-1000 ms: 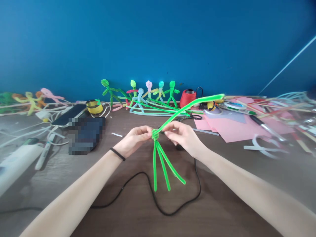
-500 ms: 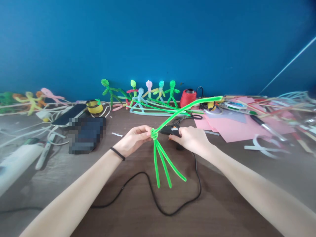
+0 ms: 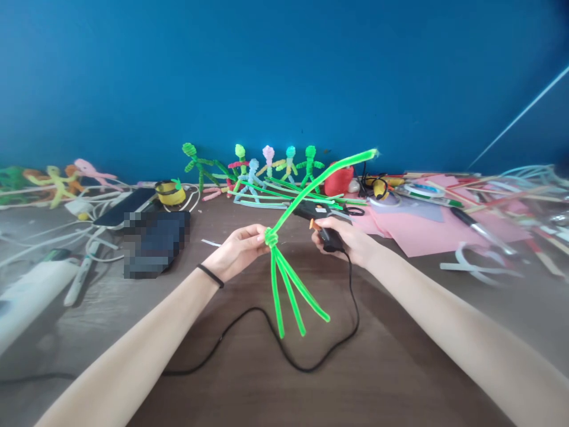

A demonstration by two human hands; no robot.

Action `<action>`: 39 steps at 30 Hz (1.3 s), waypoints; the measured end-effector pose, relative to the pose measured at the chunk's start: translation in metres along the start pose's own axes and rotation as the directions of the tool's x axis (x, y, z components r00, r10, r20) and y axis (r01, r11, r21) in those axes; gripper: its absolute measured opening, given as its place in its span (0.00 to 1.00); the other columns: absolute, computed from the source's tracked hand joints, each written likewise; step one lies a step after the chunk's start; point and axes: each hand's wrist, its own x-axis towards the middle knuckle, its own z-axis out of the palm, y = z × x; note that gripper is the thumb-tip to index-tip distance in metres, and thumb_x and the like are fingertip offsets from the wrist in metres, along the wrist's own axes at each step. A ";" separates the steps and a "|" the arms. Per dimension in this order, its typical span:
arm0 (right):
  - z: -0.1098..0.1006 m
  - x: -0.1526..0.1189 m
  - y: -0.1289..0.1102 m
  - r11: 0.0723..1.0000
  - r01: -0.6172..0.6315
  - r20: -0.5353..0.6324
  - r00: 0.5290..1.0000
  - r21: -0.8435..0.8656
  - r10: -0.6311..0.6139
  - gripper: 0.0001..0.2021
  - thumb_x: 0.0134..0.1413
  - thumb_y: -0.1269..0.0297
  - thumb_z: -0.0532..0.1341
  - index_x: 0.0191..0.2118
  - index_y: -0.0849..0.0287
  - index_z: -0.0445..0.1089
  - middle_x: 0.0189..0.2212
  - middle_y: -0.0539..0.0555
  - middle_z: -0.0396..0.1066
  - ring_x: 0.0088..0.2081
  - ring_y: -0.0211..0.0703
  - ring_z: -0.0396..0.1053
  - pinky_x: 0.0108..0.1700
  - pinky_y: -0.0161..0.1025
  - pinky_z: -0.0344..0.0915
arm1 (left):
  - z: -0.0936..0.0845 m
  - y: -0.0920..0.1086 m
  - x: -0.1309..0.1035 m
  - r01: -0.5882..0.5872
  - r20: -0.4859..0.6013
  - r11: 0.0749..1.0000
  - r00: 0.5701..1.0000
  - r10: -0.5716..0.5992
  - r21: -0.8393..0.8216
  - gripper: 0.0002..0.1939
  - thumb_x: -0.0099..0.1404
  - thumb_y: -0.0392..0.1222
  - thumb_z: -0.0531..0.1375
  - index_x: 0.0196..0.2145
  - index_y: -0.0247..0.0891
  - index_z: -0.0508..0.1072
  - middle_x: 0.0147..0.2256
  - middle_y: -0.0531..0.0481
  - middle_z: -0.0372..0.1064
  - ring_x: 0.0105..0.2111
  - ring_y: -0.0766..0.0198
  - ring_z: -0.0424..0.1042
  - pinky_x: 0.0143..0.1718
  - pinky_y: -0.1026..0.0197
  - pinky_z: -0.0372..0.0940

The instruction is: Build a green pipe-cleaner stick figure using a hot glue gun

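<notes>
Pinched between the thumb and fingers of my left hand [image 3: 246,244] is a bundle of bright green pipe cleaners [image 3: 271,237], wound into a small knot. One long stem rises from the knot to the upper right, and three legs fan out below it. My right hand [image 3: 349,237] is wrapped round the handle of a black hot glue gun [image 3: 330,239] with an orange trigger. The gun's body lies just behind the long green stem, so its nozzle is partly hidden. A black cord [image 3: 351,290] runs from the handle down across the table.
Several pipe cleaner figures [image 3: 310,169] lean against the blue wall, with loose green pipe cleaners [image 3: 284,190] before them. A red thread spool [image 3: 338,179], scissors [image 3: 354,211] and pink paper [image 3: 422,231] lie to the right. Phones [image 3: 127,207] and a yellow roll [image 3: 170,193] sit left.
The glue gun has drawn back from the knot and turned, so its handle and orange trigger now show. My left hand has shifted slightly left with the green bundle, its long stem swinging upward.
</notes>
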 end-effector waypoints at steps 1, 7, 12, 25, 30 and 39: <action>0.000 -0.001 0.001 0.998 -0.002 0.072 0.997 0.066 -0.003 0.09 0.44 0.60 0.58 0.30 0.60 0.64 0.20 0.49 0.68 0.22 0.33 0.63 0.24 0.30 0.58 | 0.000 0.000 0.000 -0.001 -0.004 1.000 1.000 0.001 -0.004 0.08 0.46 0.35 0.67 0.24 0.32 0.71 0.24 0.53 0.66 0.26 0.71 0.65 0.31 0.67 0.60; 0.001 -0.005 0.006 0.969 0.104 0.355 0.917 0.223 -0.180 0.07 0.40 0.70 0.54 0.30 0.61 0.62 0.33 0.57 0.73 0.27 0.38 0.68 0.27 0.33 0.61 | 0.001 0.002 -0.001 0.013 -0.019 1.000 1.000 -0.014 -0.009 0.10 0.45 0.36 0.68 0.23 0.32 0.70 0.24 0.52 0.65 0.25 0.71 0.64 0.30 0.66 0.59; 0.000 -0.006 0.008 0.970 0.150 0.453 0.863 0.193 -0.224 0.08 0.40 0.71 0.53 0.32 0.62 0.61 0.27 0.55 0.73 0.21 0.37 0.67 0.23 0.34 0.59 | 0.002 0.002 -0.002 0.023 0.013 1.000 1.000 -0.023 0.007 0.10 0.45 0.37 0.68 0.23 0.32 0.70 0.23 0.52 0.65 0.25 0.70 0.64 0.30 0.65 0.57; 0.001 -0.008 0.006 0.980 0.151 0.582 0.788 0.132 -0.200 0.08 0.41 0.72 0.53 0.31 0.65 0.65 0.22 0.53 0.73 0.14 0.34 0.63 0.19 0.33 0.56 | 0.000 -0.001 -0.004 0.064 0.079 0.998 0.995 -0.062 -0.015 0.12 0.42 0.40 0.69 0.23 0.33 0.70 0.23 0.52 0.65 0.25 0.69 0.63 0.31 0.62 0.59; 0.004 -0.010 0.006 0.990 0.087 0.613 0.778 0.110 -0.137 0.07 0.43 0.69 0.55 0.31 0.65 0.65 0.27 0.57 0.75 0.15 0.36 0.65 0.18 0.33 0.55 | 0.002 -0.002 -0.004 0.066 0.085 0.997 0.994 -0.064 -0.025 0.13 0.42 0.39 0.69 0.23 0.33 0.70 0.23 0.52 0.65 0.24 0.69 0.63 0.30 0.63 0.59; 0.007 -0.011 0.008 0.991 0.108 0.622 0.772 0.077 -0.132 0.05 0.47 0.69 0.54 0.24 0.63 0.60 0.18 0.52 0.69 0.15 0.33 0.62 0.18 0.30 0.55 | 0.003 -0.003 -0.004 0.061 0.102 0.998 0.993 -0.060 -0.007 0.13 0.42 0.40 0.69 0.23 0.33 0.69 0.22 0.53 0.65 0.23 0.70 0.63 0.30 0.63 0.58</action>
